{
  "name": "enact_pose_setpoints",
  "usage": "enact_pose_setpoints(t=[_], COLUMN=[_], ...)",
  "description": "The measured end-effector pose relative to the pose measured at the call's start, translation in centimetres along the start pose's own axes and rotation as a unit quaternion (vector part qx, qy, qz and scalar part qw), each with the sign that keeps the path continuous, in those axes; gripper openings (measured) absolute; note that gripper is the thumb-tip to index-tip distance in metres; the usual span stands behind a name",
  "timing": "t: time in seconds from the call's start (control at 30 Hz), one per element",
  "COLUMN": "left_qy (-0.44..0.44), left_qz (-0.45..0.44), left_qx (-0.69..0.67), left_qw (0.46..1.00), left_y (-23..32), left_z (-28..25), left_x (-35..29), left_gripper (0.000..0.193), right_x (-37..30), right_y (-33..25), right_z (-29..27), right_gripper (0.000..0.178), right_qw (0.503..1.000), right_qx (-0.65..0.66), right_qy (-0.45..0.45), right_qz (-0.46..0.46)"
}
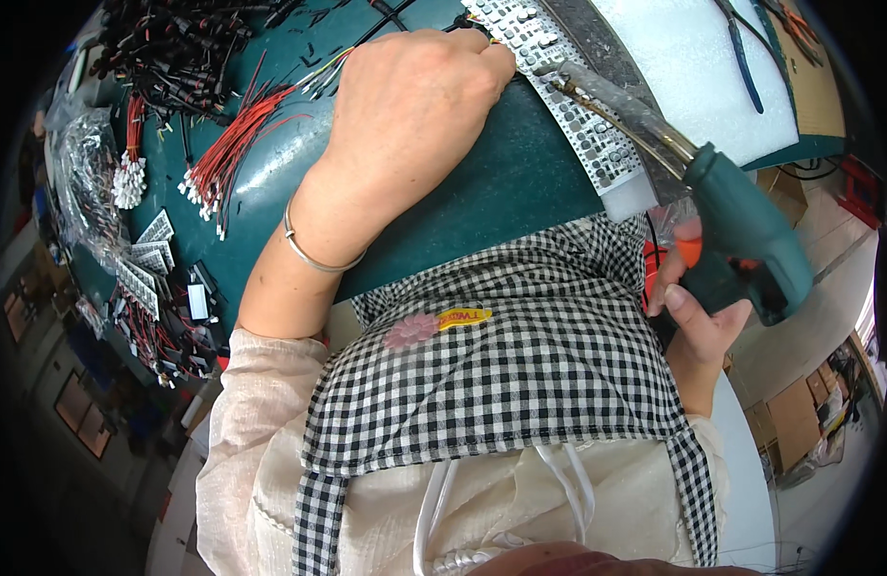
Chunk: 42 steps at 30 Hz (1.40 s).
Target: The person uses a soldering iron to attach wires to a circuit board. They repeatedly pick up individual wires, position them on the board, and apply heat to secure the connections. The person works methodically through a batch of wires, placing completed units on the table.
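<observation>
My left hand [419,101] is closed, knuckles up, at the near-left edge of a long strip of white circuit boards [583,134]. Its fingertips are hidden, and thin coloured wire ends show beside them, so what it pinches cannot be made out. My right hand [701,322] grips a green soldering gun [751,230] with an orange trigger part. The gun's metal shaft slants up and left, and its tip is over the board strip, right of my left hand. Part of the right hand is hidden by the gun.
Black connector cables [174,58] pile up at the far left. Red wires with white plugs [222,158] lie before them, near a clear plastic bag [88,182] and small boards [145,269]. A white foam sheet [712,77] with blue-handled pliers [746,67] lies at the far right.
</observation>
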State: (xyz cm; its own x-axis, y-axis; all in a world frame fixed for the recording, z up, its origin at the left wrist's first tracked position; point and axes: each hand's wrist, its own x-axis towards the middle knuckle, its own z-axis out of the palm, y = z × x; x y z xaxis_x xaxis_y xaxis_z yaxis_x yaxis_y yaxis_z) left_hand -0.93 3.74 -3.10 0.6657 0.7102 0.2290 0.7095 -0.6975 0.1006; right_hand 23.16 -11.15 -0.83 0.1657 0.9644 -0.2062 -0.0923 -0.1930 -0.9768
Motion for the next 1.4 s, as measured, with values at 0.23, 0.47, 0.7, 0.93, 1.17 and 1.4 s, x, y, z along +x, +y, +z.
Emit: enact_pose_setpoints(t=[0.23,0.47,0.7,0.93,1.17,1.4], left_qy=[0.008,0.006,-0.018,-0.021,-0.013,-0.072], left_qz=[-0.004,-0.003,-0.005,-0.008,-0.009,-0.065], left_qx=[-0.015,-0.015,0.008,0.004,0.001,-0.088], left_qw=[1.000,1.000,1.000,1.000,1.000,0.991], left_y=[0.0,-0.1,0.0,0.1,0.1,-2.0], left_z=[-0.1,-0.3,-0.2,-0.2,-0.3,-3.1], left_x=[0.0,-0.1,0.1,0.1,-0.1,-1.7], left_gripper=[0.004,0.005,0.004,0.005,0.008,0.012], right_x=[-0.8,0.0,0.7,1.1,1.3,1.3], right_y=[0.3,-0.4,-0.2,-0.5,-0.7,-0.6], right_z=[0.7,-0.2,-0.8,-0.8,-1.2,-1.9], right_gripper=[0.056,0.065,0.070,0.069,0.069,0.070], right_qw=[0.998,1.000,0.998,0.997,0.996,0.995], right_qx=[-0.039,0.011,0.054,0.057,0.067,0.079], right_qy=[0.029,0.011,-0.002,-0.036,-0.046,-0.035], right_qz=[0.039,0.016,-0.017,-0.022,-0.038,-0.043])
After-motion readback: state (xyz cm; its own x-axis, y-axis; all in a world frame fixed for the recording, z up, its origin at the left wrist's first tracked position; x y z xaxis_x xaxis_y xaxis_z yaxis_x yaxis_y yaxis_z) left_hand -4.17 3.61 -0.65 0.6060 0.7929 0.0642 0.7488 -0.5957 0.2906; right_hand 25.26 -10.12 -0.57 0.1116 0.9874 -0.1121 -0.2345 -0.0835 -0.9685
